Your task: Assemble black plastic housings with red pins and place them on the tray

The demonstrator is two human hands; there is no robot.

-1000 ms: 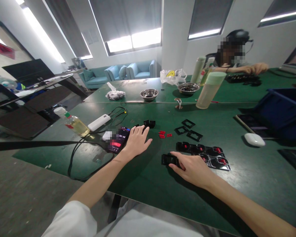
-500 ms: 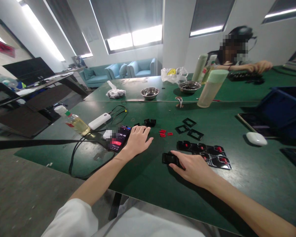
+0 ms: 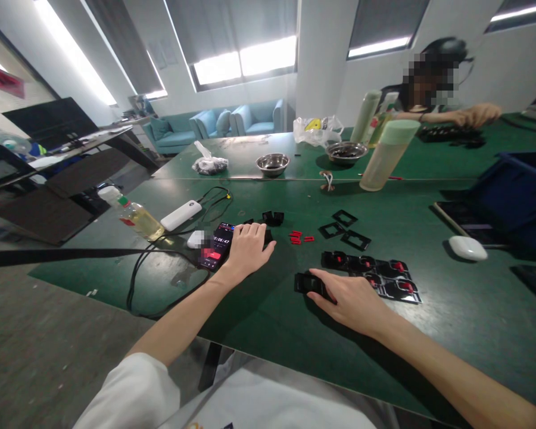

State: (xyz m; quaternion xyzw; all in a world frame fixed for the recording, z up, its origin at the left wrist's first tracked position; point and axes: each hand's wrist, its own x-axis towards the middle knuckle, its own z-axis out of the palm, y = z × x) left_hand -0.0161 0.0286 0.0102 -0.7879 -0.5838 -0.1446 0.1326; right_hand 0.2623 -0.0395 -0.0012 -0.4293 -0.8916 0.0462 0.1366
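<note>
My right hand (image 3: 355, 298) grips a small black rectangular plastic frame (image 3: 304, 282) low over the table, thumb and fingers along its sides. My left hand (image 3: 249, 247) is lowered to the table beside a phone (image 3: 217, 245), its fingers curled around a small black plastic part (image 3: 268, 238) that shows between index finger and thumb. More black blocky parts (image 3: 273, 218) lie just beyond those fingers. Several small red pieces (image 3: 296, 237) are between my hands. Farther right are loose black frames (image 3: 356, 240) and rows of black assemblies with red pieces inside (image 3: 399, 268).
A power bank (image 3: 181, 215), cables and an oil-coloured bottle (image 3: 140, 219) stand left. Metal bowls (image 3: 272, 164) and a green-capped bottle (image 3: 388, 156) are farther back. At right are a white case (image 3: 468, 248) and blue bin (image 3: 518, 190). A co-worker's hands (image 3: 480, 115) work across the table.
My left fingers have drawn in slightly, and a black part now shows between them and the thumb. My right hand keeps its hold on the black frame. The view has shifted slightly.
</note>
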